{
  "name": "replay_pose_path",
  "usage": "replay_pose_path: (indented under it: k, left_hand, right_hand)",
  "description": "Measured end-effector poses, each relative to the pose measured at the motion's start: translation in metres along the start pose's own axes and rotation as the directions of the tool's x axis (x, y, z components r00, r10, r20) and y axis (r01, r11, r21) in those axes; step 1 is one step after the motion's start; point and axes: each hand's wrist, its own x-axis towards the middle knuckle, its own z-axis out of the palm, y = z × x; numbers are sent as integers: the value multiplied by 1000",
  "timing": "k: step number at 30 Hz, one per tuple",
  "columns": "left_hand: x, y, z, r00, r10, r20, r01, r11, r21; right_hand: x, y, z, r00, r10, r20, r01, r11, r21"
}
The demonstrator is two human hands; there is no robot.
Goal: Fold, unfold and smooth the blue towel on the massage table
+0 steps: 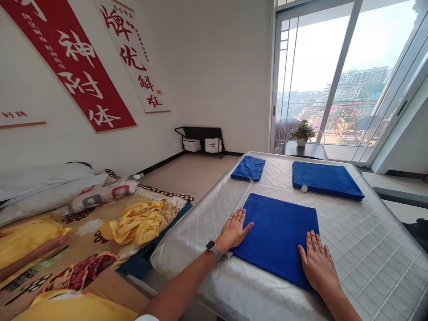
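Note:
A folded blue towel (pixel 274 236) lies flat in front of me on a bed-like surface with a silvery quilted cover (pixel 361 240). My left hand (pixel 234 229) rests along its left edge, fingers stretched out and thumb apart, with a watch on the wrist. Along the right edge, my right hand (pixel 317 258) lies flat with its fingers extended. Neither hand grips anything. Farther back are a thicker folded blue stack (pixel 326 178) at the right and a smaller folded blue cloth (pixel 249 168) at the left, both with pale tags showing.
To the left, a patterned mattress (pixel 90 227) holds a crumpled yellow cloth (pixel 140 223), pillows (pixel 107 191) and a red patterned cloth (pixel 80 272). Another person's arm (pixel 33 256) lies there. A potted plant (pixel 302 131) stands on a dark table before the glass doors.

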Motion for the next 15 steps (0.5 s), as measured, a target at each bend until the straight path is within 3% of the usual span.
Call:
replay_pose_path:
  k: [4,10,12,15]
  left_hand:
    - [-5,-7,-1,999,-40,-10,40,999,-8]
    - [-20,5,-12,994,-44,-101,45,999,2]
    - [-30,22,-18,992,45,-119,-48,999,-20]
    - [-46,67,-25,956,281,-80,-288,953,-92]
  right_hand:
    - [1,0,-1,1000,4,-22,-3,1000,27]
    - [-6,6,-15,997,-37,-63,39,999,35]
    - [-15,9,-19,994,-71,-89,74,997,34]
    - [-35,10,-13,988,-108,-108,112,993,32]
